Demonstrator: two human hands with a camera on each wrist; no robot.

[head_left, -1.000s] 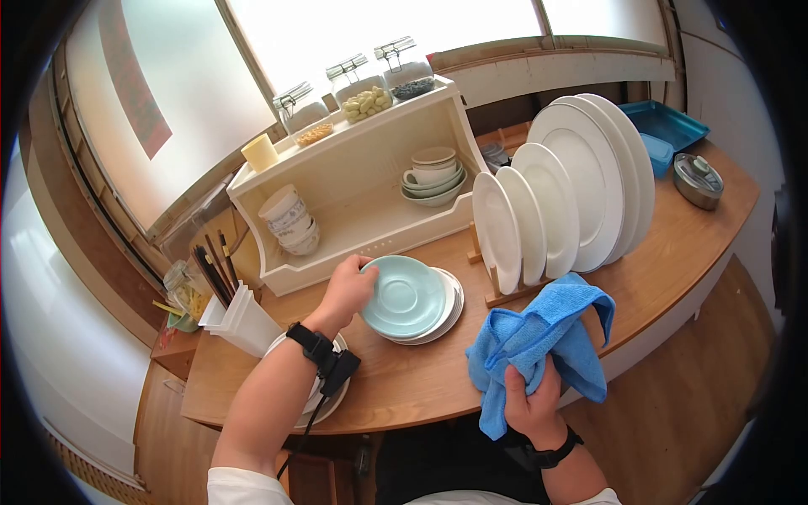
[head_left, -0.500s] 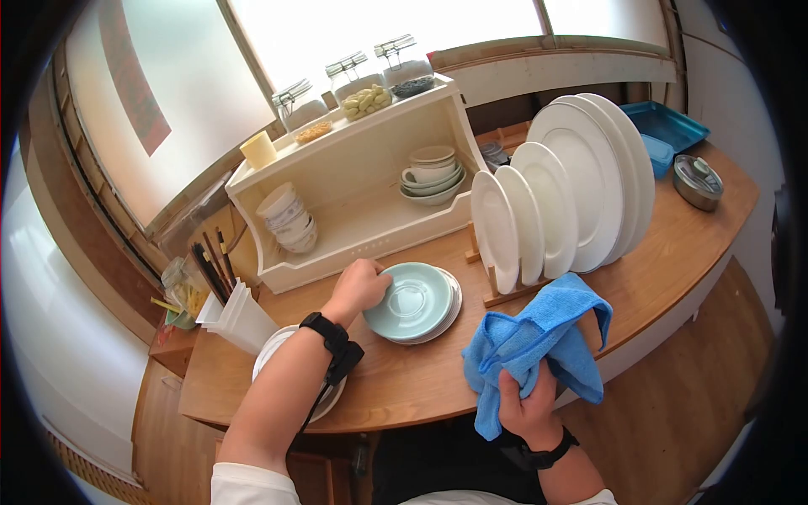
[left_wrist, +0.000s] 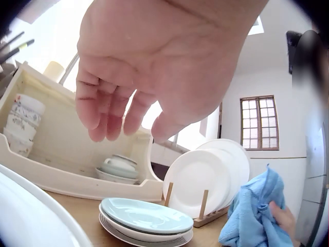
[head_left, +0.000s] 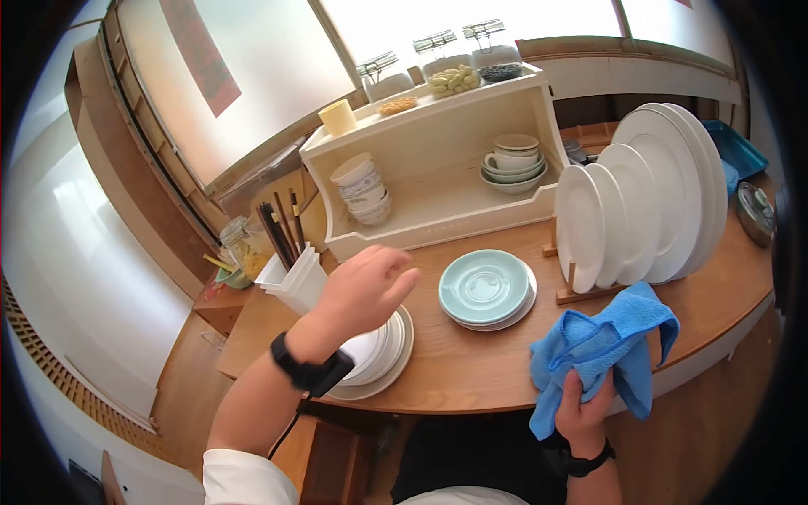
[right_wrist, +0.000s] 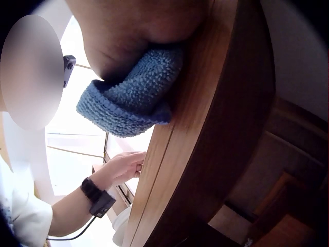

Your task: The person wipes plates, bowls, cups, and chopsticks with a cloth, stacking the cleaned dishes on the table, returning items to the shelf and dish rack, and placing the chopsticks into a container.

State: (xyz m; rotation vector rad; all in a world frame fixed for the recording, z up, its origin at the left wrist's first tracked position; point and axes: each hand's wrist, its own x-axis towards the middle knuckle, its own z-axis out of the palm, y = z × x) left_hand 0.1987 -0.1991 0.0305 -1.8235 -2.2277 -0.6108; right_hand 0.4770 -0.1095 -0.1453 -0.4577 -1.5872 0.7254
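A pale blue saucer [head_left: 485,286] lies on top of a small stack of white saucers [head_left: 523,313] in the middle of the table. My left hand [head_left: 364,286] hovers in the air left of that stack, its fingers loosely bent and holding nothing. Below it, partly hidden by the wrist, is a pile of white plates [head_left: 389,358]. At the table's front edge my right hand [head_left: 585,412] grips a bunched blue cloth [head_left: 602,349]. The left wrist view shows the pale blue saucer [left_wrist: 146,215] below the empty left hand [left_wrist: 154,67].
A wooden rack [head_left: 581,295] holds several upright white plates [head_left: 661,194] at right. Behind stands a cream shelf [head_left: 438,227] with stacked bowls [head_left: 364,189], a cup [head_left: 512,160] and glass jars [head_left: 450,71] on top. A white holder [head_left: 295,282] with chopsticks [head_left: 286,223] stands at left.
My left hand has let go of the pale blue saucer, now resting on the stack, and moved left, away from it. The head view has turned left. The right hand still holds the cloth.
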